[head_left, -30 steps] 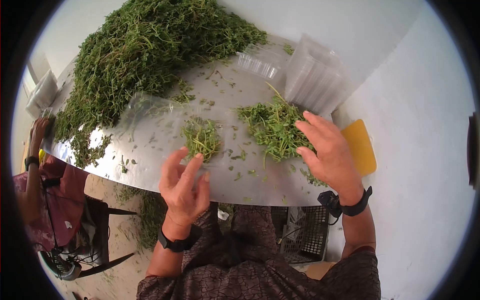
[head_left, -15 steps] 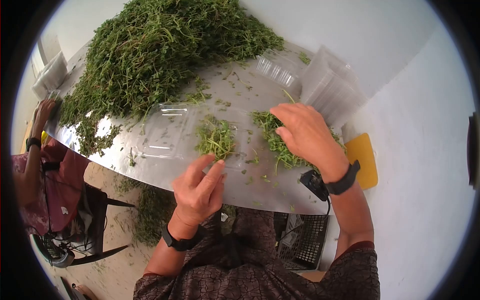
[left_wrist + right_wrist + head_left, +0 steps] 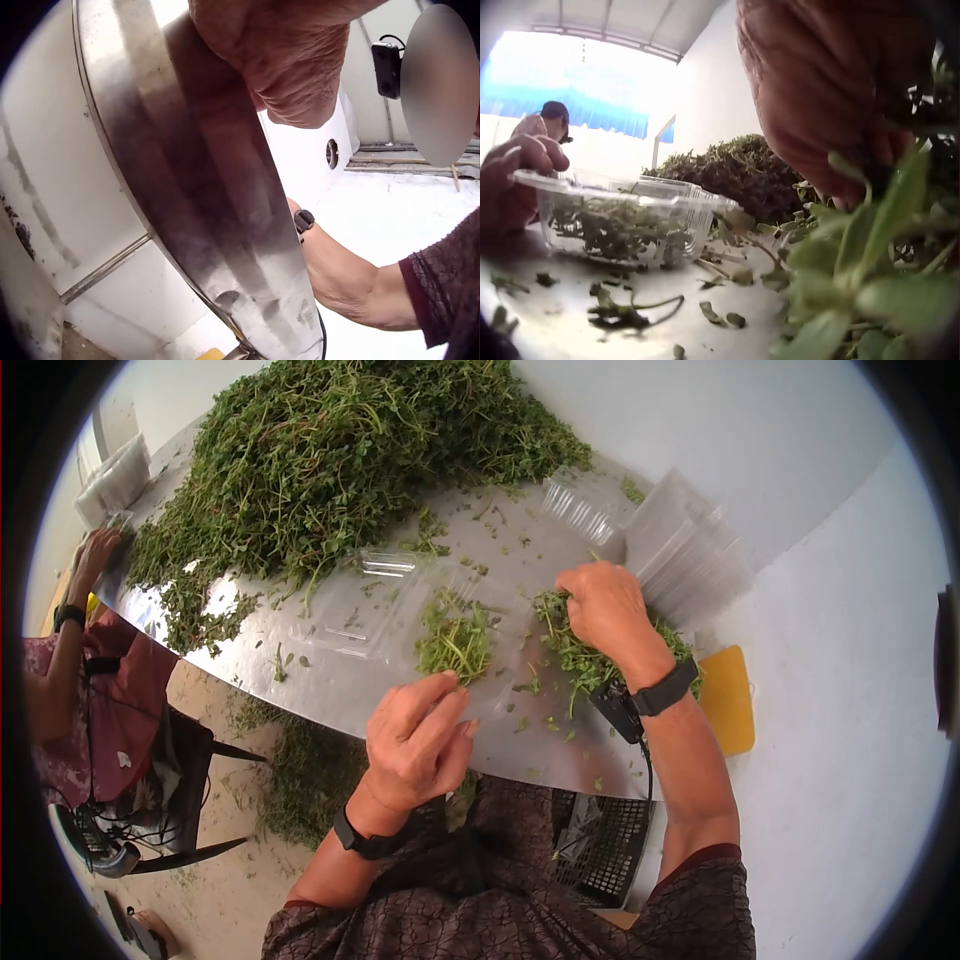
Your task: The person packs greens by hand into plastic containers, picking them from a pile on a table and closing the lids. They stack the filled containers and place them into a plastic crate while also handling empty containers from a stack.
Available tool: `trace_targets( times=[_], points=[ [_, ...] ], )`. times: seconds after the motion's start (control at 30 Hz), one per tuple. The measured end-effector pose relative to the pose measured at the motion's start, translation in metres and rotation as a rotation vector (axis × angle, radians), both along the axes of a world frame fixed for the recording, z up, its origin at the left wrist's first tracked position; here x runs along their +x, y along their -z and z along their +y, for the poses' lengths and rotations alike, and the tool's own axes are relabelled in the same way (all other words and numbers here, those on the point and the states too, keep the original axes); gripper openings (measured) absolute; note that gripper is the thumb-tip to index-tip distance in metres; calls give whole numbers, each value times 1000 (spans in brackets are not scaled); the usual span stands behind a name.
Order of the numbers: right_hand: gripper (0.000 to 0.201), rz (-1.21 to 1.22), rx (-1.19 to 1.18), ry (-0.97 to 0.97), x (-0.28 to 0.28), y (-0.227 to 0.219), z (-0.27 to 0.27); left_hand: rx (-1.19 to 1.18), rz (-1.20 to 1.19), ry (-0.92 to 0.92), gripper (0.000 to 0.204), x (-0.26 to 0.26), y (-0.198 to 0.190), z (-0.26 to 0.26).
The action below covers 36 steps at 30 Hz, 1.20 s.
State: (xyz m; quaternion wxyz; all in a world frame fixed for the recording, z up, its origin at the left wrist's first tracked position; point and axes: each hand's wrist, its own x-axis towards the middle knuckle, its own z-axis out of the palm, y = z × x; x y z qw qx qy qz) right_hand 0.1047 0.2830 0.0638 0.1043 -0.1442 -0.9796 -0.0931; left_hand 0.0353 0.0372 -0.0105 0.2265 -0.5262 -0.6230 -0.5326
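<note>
A clear plastic clamshell container [image 3: 395, 625] lies on the metal table, its lid folded out to the left. Leafy green sprigs [image 3: 455, 640] fill part of its base, also seen through its side wall [image 3: 622, 225] in the right wrist view. My left hand [image 3: 415, 745] is at the container's near rim with fingers loosely bent, fingertips right at the edge. My right hand [image 3: 607, 610] has its fingers curled into a small heap of greens [image 3: 575, 660] to the right, gripping some sprigs. Its fingertips are hidden among leaves.
A large mound of greens [image 3: 320, 460] covers the back left. Stacked clear containers [image 3: 690, 550] and a separate one [image 3: 585, 510] stand back right. Below the table are a yellow board [image 3: 725, 700] and a black crate [image 3: 605, 850]. Another person's hand [image 3: 95, 555] is at far left.
My right hand has moved left over the small heap, and its spread fingers have curled into the greens. The left hand stays by the container's near rim, its fingers drawn closer together. The head view has shifted.
</note>
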Motion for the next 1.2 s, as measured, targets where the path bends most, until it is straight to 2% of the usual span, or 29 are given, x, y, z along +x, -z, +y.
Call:
trace_targets(
  times=[0.07,0.13,0.17,0.23,0.27,0.33,0.57,0.63,0.67,0.73,0.9,1.0,1.07,1.13,1.17,1.2],
  points=[
    [21,61,-51,19,6,-6,-3,30,0,12,33,-2,2,-1],
    [18,456,-153,-117,12,-13,-8,62,0,25,36,-2,2,-1],
    [18,458,-146,-114,15,-17,-11,40,-26,23,35,-1,0,-1],
    [16,524,-435,85,21,-27,-16,22,-48,24,35,0,-2,-1],
    [16,529,-431,86,24,-31,-17,18,-60,14,35,0,-2,-1],
    [14,600,-688,158,30,-37,-17,17,-69,6,34,0,-2,-1],
    [16,830,-927,87,42,-49,-26,5,-82,-47,34,1,4,1],
    [19,917,-1131,83,47,-47,-26,2,-111,-40,34,2,5,1],
    [19,919,-1129,80,49,-45,-24,12,-143,-32,33,2,6,1],
    [22,969,-1313,32,53,-37,-20,23,-172,-25,32,2,5,0],
    [20,1078,-1438,16,61,-29,-35,93,-132,32,27,-2,6,-2],
    [17,1142,-1449,3,61,-29,-56,130,-199,33,24,8,-18,-15],
    [16,1143,-1434,-4,62,-26,-73,119,-143,38,29,13,-30,-22],
    [14,1079,-1378,40,60,-23,-91,91,-425,293,43,29,-52,-23],
    [13,1060,-1334,70,61,-24,-105,88,-428,276,43,33,-54,-22],
    [13,1048,-1349,70,62,-27,-118,88,-577,405,53,38,-56,-21]
  ],
)
